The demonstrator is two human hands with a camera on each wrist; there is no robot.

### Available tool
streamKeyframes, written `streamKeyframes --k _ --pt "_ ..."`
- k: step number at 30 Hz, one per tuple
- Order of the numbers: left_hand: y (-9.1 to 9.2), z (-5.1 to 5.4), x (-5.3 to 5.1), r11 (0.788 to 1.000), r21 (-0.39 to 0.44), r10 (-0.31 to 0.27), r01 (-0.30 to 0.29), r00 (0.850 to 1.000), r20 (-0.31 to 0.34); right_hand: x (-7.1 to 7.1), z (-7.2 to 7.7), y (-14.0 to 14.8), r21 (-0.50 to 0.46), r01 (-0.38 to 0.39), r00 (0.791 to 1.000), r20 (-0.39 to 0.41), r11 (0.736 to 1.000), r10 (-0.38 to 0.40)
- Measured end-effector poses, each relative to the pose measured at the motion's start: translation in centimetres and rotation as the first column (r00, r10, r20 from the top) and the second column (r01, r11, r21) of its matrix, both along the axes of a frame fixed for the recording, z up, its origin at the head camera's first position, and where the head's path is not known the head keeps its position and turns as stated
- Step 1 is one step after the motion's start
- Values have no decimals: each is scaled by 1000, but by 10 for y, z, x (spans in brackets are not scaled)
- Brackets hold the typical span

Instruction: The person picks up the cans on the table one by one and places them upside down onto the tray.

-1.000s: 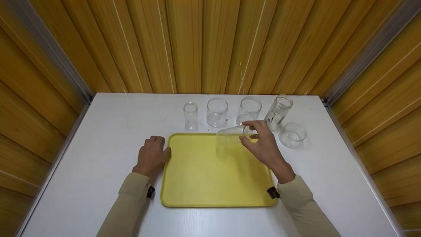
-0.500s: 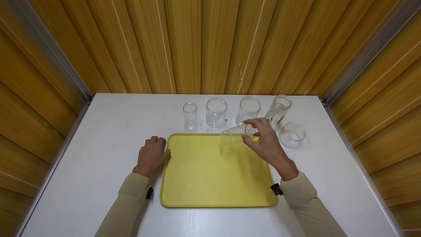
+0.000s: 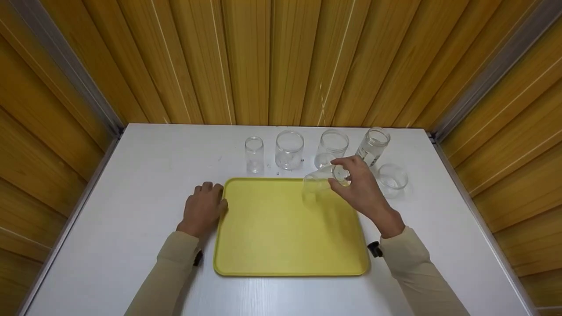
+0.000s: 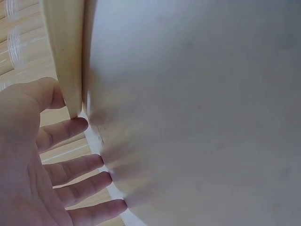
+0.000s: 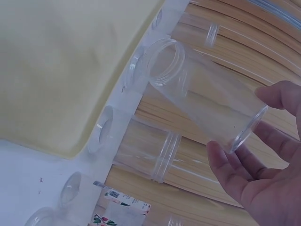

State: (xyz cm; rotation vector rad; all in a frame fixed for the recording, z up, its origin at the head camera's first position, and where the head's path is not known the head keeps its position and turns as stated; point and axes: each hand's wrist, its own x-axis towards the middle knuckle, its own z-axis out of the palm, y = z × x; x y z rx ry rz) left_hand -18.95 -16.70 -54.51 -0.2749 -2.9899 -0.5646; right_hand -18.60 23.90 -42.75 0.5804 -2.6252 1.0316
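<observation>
Above the upper right part of the yellow tray (image 3: 290, 228), the right hand (image 3: 362, 188) holds a clear jar (image 3: 322, 175) by its base, tilted with the mouth toward the left. In the right wrist view, thumb and fingers of the right hand (image 5: 268, 188) grip the base end of the empty-looking jar (image 5: 207, 94). The left hand (image 3: 202, 208) lies at the tray's upper left edge, its thumb touching the rim. In the left wrist view, the left hand (image 4: 28, 155) has spread fingers with their tips on the white table, beside the tray's edge (image 4: 68, 56).
Behind the tray, a narrow glass (image 3: 254, 154), a wider jar (image 3: 289, 150), another jar (image 3: 332, 149) and a labelled jar (image 3: 372, 147) stand in a row. A low glass bowl (image 3: 392, 179) stands right of the right hand. Wood-patterned walls enclose the white table (image 3: 153, 166).
The right hand has moved slightly right with the jar, whose mouth end has shifted right over the tray and whose base has turned toward the head camera. The left hand stays at the tray's edge.
</observation>
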Motion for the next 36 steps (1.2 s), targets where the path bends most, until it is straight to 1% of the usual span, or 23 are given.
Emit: streamKeyframes --k 4,9,14,21,29,36 --pt "0 1 0 1000 -12 -2 2 1000 7 -2 0 3 58 5 999 -36 998 -3" --pt "0 1 0 1000 -25 -6 6 1000 -18 -3 1 5 98 7 999 -54 995 -2" --pt "0 1 0 1000 -20 -15 14 999 -38 -3 2 8 123 6 999 -40 992 -1" --pt "-1 -1 1 1000 -18 -22 21 999 -43 -3 2 10 163 1 999 -32 987 4" --pt "0 -1 2 1000 -14 -23 22 999 -34 -6 1 13 206 -2 1000 15 979 -1" --pt "-1 -1 2 1000 -13 -21 21 999 -39 -9 0 14 240 -7 999 47 971 -4"
